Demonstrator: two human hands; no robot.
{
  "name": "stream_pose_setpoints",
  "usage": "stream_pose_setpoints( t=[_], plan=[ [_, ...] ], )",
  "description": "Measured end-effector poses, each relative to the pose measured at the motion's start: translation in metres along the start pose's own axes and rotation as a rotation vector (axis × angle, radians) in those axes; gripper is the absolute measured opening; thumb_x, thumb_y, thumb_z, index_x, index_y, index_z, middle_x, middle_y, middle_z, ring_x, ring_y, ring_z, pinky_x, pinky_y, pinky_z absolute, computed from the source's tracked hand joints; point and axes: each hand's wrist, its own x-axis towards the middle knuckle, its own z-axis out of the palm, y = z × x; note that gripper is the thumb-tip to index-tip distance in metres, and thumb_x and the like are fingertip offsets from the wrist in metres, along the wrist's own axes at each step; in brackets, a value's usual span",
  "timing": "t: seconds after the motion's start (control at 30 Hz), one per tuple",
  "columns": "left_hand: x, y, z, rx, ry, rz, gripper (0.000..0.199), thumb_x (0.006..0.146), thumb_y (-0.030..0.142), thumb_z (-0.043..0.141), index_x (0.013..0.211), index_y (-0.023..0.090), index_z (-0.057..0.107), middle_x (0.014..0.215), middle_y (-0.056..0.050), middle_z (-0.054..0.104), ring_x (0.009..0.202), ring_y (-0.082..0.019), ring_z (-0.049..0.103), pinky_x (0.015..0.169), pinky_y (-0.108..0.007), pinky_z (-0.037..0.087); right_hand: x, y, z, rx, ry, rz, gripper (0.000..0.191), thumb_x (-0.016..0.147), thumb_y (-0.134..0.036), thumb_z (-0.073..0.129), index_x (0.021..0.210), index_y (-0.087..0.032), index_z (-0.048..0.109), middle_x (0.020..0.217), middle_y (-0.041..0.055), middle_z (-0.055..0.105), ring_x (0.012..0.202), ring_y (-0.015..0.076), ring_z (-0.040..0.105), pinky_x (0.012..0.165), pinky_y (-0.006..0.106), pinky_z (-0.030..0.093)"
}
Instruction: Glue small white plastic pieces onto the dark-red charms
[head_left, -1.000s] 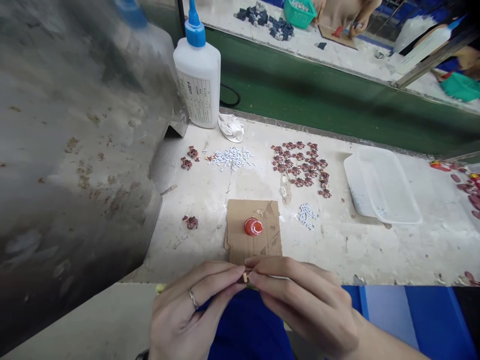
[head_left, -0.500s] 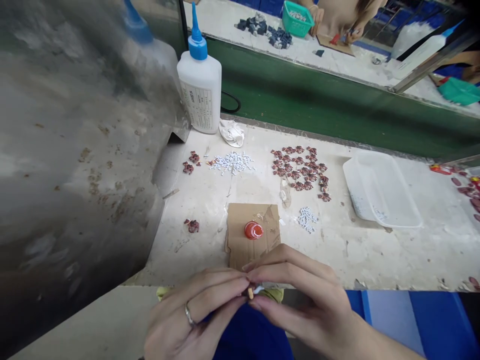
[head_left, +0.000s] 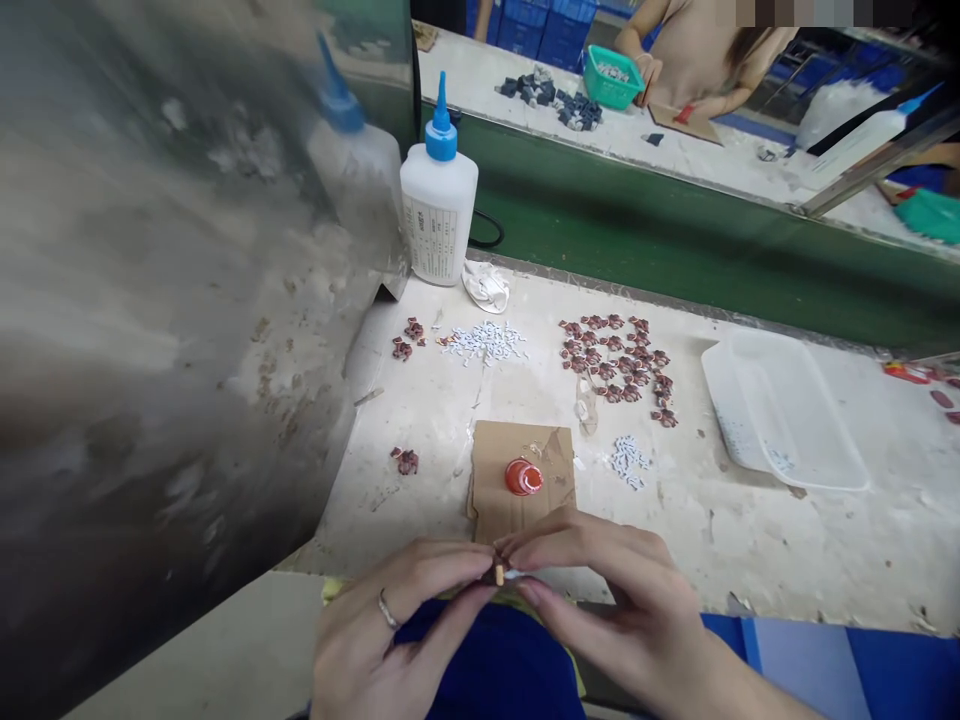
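Observation:
My left hand pinches a small brown figurine with a tan-orange part facing me, just in front of the bench edge. The fingers of my right hand close on a tiny pale-blue piece at the figurine's right side. Fingertips hide most of both. Beyond my hands, a small red pot sits on a piece of cardboard. A small heap of pale-blue pieces lies to the right, a larger heap of pale-blue pieces farther back.
Rows of brown figurines lie behind the cardboard, with a lone figurine at left. A white glue bottle stands by a metal panel. At right is a clear plastic tray. Across the green divider, a co-worker sits.
My view has shifted, so the bench things appear farther right and lower. Both hands stay together at the figurine; my right thumb is slightly farther from it.

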Motion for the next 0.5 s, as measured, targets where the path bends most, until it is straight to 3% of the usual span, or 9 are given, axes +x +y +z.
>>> stream_pose_setpoints(
  t=[0.17,0.23,0.3,0.43,0.5],
  plan=[
    [0.012,-0.013,-0.002,0.145,0.119,-0.112,0.016,0.091,0.018,0.072,0.103,0.027,0.07,0.096,0.009,0.078,0.084,-0.005,0.076,0.083,-0.011,0.06,0.002,0.007,-0.008,-0.176,0.053,0.051,0.035,0.092,-0.016,0.072,0.125,-0.026,0.066,0.111,0.0043,0.078,0.101,0.0179,0.076,0.085,0.028,0.065],
    [0.03,-0.025,-0.003,0.239,0.165,-0.171,0.01,0.09,0.022,0.074,0.099,0.024,0.072,0.094,0.005,0.078,0.084,-0.009,0.076,0.081,-0.015,0.06,0.004,0.013,-0.013,-0.223,0.14,0.063,0.026,0.096,-0.018,0.068,0.12,-0.026,0.068,0.11,0.0042,0.078,0.101,0.0183,0.076,0.086,0.029,0.065],
    [0.056,-0.041,-0.003,0.326,0.15,-0.233,0.005,0.09,0.02,0.072,0.095,0.02,0.074,0.09,0.002,0.076,0.073,-0.01,0.072,0.068,-0.019,0.058,0.005,0.02,-0.017,-0.227,0.213,0.103,0.019,0.098,-0.02,0.065,0.115,-0.026,0.07,0.106,0.0038,0.078,0.098,0.0179,0.077,0.085,0.029,0.065],
    [0.114,-0.069,0.002,0.483,0.13,-0.312,0.008,0.092,0.012,0.066,0.098,0.011,0.071,0.094,-0.005,0.072,0.088,-0.017,0.069,0.09,-0.039,0.059,0.002,0.035,-0.026,-0.212,0.277,0.183,0.014,0.098,-0.027,0.066,0.11,-0.024,0.073,0.104,0.0044,0.079,0.093,0.0189,0.079,0.084,0.028,0.067],
    [0.128,-0.075,0.006,0.525,0.156,-0.336,0.014,0.095,0.015,0.063,0.106,0.01,0.07,0.106,-0.009,0.07,0.094,-0.018,0.068,0.094,-0.043,0.057,-0.003,0.043,-0.036,-0.232,0.303,0.222,0.016,0.098,-0.032,0.067,0.108,-0.023,0.073,0.102,0.0054,0.08,0.091,0.0204,0.079,0.084,0.03,0.067]
  ],
)
